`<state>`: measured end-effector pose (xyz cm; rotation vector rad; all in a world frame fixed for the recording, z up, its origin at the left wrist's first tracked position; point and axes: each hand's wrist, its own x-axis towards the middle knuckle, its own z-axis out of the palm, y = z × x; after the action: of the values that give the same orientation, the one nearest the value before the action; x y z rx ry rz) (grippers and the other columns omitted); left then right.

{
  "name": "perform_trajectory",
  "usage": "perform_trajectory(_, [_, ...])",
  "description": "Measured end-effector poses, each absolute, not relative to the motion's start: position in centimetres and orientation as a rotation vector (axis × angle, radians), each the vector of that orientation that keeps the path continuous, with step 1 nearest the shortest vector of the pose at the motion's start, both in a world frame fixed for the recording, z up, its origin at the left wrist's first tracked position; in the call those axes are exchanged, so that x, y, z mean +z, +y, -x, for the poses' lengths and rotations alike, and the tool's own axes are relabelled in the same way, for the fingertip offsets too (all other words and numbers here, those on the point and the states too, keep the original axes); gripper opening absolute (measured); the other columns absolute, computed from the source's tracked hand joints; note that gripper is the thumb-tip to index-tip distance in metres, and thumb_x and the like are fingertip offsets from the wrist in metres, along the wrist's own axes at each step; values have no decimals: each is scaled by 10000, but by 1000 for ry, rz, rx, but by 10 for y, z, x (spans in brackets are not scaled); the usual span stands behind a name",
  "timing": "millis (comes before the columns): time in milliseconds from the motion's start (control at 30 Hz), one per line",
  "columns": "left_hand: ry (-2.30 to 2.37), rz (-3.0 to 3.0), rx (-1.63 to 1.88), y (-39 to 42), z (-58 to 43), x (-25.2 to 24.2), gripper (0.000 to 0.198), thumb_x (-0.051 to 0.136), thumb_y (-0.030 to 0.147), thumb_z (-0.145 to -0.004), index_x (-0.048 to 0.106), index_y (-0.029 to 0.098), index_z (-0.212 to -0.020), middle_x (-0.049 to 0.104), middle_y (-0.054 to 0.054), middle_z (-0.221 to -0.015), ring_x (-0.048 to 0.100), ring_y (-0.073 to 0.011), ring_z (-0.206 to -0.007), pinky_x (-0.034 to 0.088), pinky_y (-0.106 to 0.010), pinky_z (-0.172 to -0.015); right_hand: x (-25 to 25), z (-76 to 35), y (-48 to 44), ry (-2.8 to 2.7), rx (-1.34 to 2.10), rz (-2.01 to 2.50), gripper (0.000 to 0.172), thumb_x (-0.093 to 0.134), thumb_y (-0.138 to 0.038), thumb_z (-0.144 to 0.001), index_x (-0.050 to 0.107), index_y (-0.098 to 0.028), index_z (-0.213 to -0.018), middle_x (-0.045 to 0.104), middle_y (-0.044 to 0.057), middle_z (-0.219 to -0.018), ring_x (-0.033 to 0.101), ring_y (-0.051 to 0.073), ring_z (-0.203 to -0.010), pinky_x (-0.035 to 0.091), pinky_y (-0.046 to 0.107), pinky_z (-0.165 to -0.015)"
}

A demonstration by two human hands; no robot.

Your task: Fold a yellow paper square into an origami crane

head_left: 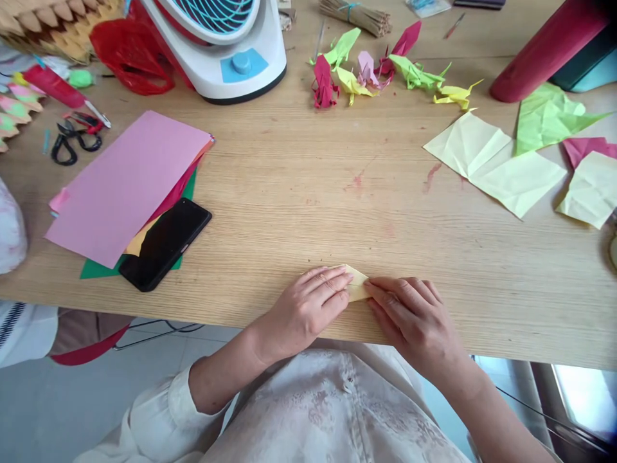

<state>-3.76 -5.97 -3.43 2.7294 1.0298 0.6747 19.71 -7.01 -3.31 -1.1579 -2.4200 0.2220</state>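
A small folded piece of pale yellow paper (pixel 358 283), matte with crisp creases and a pointed tip, lies flat on the wooden table (pixel 299 193) close to its near edge, about midway along it. The left hand (pixel 308 310) rests palm down on the paper's left part, fingers straight and side by side, pressing it onto the wood. The right hand (pixel 415 318) lies flat as well, its fingers slightly spread, with the fingertips touching the paper's right end; neither hand curls around it. The tabletop is light, straight-grained laminate with faint reddish stains near its middle. Toward the left edge a smooth pink sheet (pixel 128 183) tops a stack of coloured card, and a glossy black phone (pixel 164 243) lies screen up on the stack's near corner. Black-handled scissors (pixel 72 138) sit further back on the left. At the far edge stand a white plastic fan (pixel 226 45) with a blue knob and a row of small folded paper figures (pixel 366 74) in red, pink, yellow and green. Creased pale yellow sheets (pixel 496 164) lie opened out toward the right edge.
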Motion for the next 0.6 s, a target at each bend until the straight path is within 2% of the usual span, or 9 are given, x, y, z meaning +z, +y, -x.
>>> perform_trajectory(200, [1016,-2706,655,-60,39,-34,180,531,108,-980,656,125,-1109,681,-104,-1294,575,-217,-1313,493,-401,-1125,-33,-212,-77,-2478,137,1240,513,606,-173,-944,497,-155,-1444,613,161,-1387,603,292,-1107,477,434,-862])
perform_trajectory(267, [1015,-2707,652,-60,39,-34,182,531,109,-980,654,127,-1113,680,-101,-1296,573,-216,-1315,494,-400,-1122,-33,-215,-79,-2505,108,1273,542,601,-208,-949,471,-165,-1473,572,179,-1434,603,317,-1137,478,459,-876])
perform_trajectory(367, [1022,-2713,654,-60,39,-34,200,538,108,-978,648,130,-1144,679,-96,-1300,578,-218,-1310,496,-403,-1119,-32,-215,-80,-2524,111,1248,493,600,-212,-948,522,-173,-1433,551,191,-1450,592,335,-1180,480,473,-884])
perform_trajectory(467, [1027,-2704,655,-60,39,-34,215,537,112,-981,644,141,-1165,680,-90,-1301,582,-213,-1306,495,-398,-1120,-30,-212,-79,-2491,161,1198,434,591,-166,-945,570,-177,-1378,597,171,-1403,582,322,-1207,486,454,-881])
perform_trajectory(600, [1024,-2673,663,-59,39,-33,186,533,119,-987,649,143,-1131,688,-83,-1289,581,-201,-1308,494,-387,-1121,-28,-204,-77,-2439,137,1158,411,613,-99,-916,598,-146,-1324,656,168,-1298,616,287,-1068,479,424,-821])
